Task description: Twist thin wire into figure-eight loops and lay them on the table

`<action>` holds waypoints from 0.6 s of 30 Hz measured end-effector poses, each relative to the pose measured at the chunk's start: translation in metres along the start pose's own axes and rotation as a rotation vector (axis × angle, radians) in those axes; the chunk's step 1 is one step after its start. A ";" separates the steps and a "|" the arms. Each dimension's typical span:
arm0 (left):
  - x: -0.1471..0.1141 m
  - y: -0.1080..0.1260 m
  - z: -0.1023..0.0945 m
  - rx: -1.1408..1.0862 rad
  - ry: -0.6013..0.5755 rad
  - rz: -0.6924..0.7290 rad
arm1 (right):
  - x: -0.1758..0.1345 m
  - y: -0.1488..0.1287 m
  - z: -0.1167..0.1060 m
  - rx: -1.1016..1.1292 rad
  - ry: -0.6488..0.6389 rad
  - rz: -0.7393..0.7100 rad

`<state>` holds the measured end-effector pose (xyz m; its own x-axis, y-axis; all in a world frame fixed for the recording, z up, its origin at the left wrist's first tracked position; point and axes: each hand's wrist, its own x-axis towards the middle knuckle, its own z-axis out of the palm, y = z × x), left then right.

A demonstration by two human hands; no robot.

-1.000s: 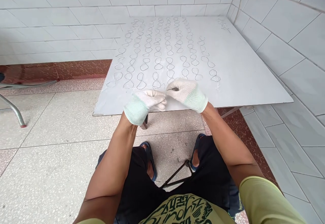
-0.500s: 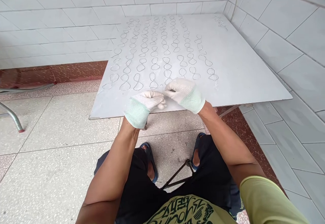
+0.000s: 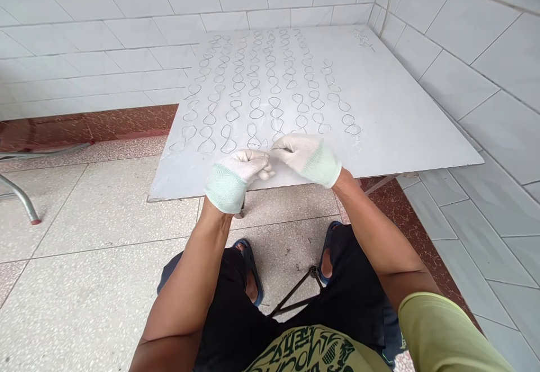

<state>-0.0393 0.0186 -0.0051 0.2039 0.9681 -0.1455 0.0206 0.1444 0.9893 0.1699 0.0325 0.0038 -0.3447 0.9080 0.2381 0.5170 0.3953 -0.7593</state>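
Note:
My left hand [image 3: 239, 176], in a white knitted glove with a pale green cuff, is closed in a pinch over the front edge of a white board [image 3: 405, 113]. Just to its right, my right hand [image 3: 309, 157], gloved the same way, also pinches, its fingertips close to the left ones. Whatever lies between the fingers is too thin to make out. Rows of thin dark figure-eight loops [image 3: 228, 138], wire or thread by their look, cover the board's left and middle. Both hands hide part of the nearest row.
A small tangle of thin strands [image 3: 363, 39] lies at the board's back right. Tiled walls [image 3: 476, 51] border the back and right side. Below are my sandals [image 3: 252, 270] and a dark metal leg [image 3: 295, 293]. A curved metal chair leg [image 3: 21, 197] stands at left.
Both hands stay nearly in place, still pinching close together. The view has shifted very slightly.

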 end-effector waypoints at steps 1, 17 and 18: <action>0.000 0.000 -0.002 0.015 0.015 0.000 | -0.001 -0.001 -0.003 0.032 -0.001 0.019; -0.001 -0.005 -0.006 0.171 -0.023 0.046 | -0.007 -0.020 -0.012 0.390 -0.107 0.237; 0.000 -0.006 -0.006 0.177 -0.029 0.038 | -0.007 -0.020 -0.010 0.370 -0.097 0.251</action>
<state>-0.0453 0.0186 -0.0109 0.2355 0.9657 -0.1097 0.1836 0.0666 0.9807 0.1703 0.0201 0.0234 -0.3250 0.9454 -0.0257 0.2852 0.0721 -0.9558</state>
